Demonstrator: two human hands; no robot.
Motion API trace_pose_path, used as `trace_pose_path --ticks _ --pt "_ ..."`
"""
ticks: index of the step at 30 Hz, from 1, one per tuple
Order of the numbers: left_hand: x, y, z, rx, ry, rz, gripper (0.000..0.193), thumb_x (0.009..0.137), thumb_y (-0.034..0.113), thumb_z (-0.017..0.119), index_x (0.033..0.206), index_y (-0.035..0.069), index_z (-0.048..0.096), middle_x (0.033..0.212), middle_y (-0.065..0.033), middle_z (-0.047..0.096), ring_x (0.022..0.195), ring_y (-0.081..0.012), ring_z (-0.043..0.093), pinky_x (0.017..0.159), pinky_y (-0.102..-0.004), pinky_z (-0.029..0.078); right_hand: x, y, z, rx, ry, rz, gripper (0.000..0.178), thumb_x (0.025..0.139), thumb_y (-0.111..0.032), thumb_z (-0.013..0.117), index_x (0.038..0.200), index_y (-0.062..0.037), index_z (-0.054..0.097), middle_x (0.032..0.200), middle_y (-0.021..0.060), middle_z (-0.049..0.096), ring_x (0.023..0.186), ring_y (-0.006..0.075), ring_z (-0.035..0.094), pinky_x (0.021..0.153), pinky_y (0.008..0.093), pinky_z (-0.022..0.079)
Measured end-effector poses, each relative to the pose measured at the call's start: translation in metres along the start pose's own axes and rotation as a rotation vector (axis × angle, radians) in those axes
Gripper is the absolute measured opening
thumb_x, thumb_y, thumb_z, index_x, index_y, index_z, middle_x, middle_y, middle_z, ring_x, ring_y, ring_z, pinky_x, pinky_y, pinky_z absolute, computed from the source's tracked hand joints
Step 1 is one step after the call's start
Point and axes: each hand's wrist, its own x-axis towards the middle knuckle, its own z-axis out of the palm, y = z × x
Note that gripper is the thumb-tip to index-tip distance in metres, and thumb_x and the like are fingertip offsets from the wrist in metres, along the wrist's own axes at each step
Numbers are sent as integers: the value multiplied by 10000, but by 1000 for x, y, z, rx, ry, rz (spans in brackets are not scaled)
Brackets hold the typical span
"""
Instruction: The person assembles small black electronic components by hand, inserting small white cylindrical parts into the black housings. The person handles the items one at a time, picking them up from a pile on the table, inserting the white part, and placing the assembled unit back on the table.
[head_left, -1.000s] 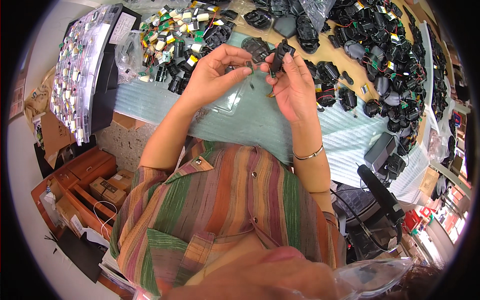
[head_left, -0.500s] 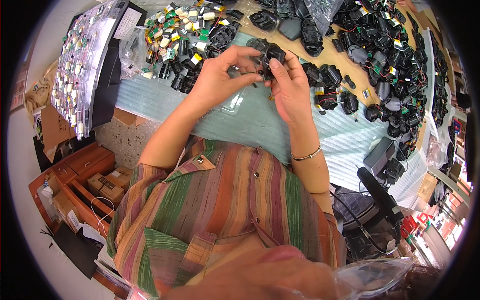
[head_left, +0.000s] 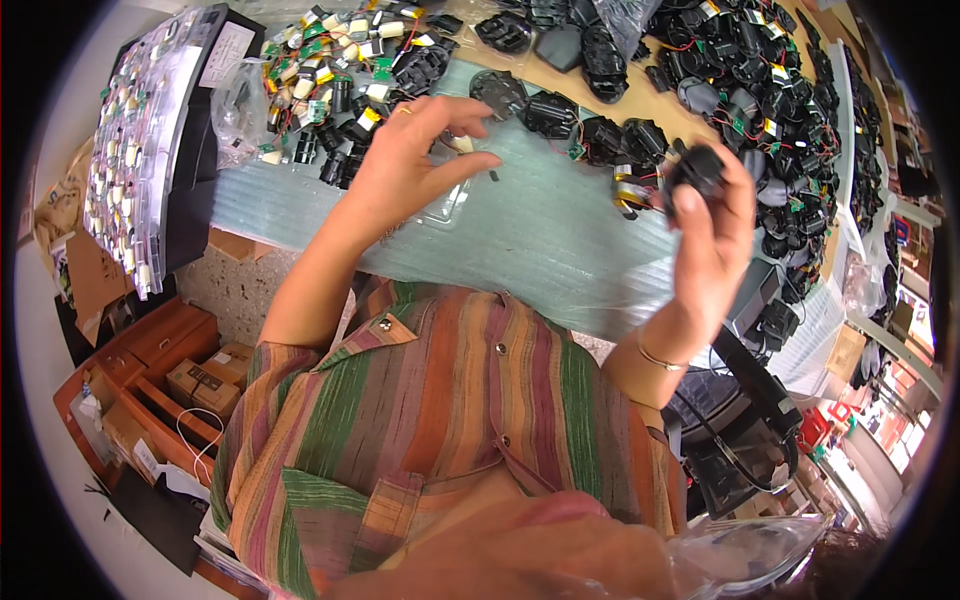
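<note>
My right hand [head_left: 712,235] is closed around a black plastic housing [head_left: 694,172], held up at the right side of the mat. Wires and a small yellow-and-silver piece [head_left: 632,190] show just left of it; I cannot tell whether they are joined to the housing. My left hand [head_left: 415,150] is apart from it, thumb and fingers spread with nothing gripped. Below that hand lies a clear plastic tray [head_left: 447,207], partly covered. A tiny dark piece [head_left: 494,175] is close to the thumb tip. Beyond are a round dark housing [head_left: 498,93] and another black housing [head_left: 550,115].
A heap of green circuit boards, batteries and wires [head_left: 320,75] lies at the far left beside a black box [head_left: 200,140]. Many black housings with red wires [head_left: 735,60] are piled at the far right. Pale foam sheet [head_left: 540,235] covers the table before me.
My hands have parted. The right one has swung right, carrying the black housing away from the left, whose fingers have opened. The round housing and its neighbour now show uncovered.
</note>
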Motion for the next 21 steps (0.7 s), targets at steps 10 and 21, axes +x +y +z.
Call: trace_pose_path --ticks 10,21 --pt "12 -5 -26 200 99 -58 245 856 101 753 1078 35 676 1038 -88 703 925 -203 654 832 -310 509 -37 30 -77 -1040 -74 -137 401 832 -34 753 1196 -26 585 1073 130 573 982 249 575 869 333 483" --pt "53 -21 10 623 -121 132 552 765 354 787 1233 117 616 1332 -51 557 1258 -285 468 1054 -464 288 -55 35 -78 -1268 41 51 545 752 -181 821 1248 -100 609 1170 92 636 1132 304 543 1010 448 361"
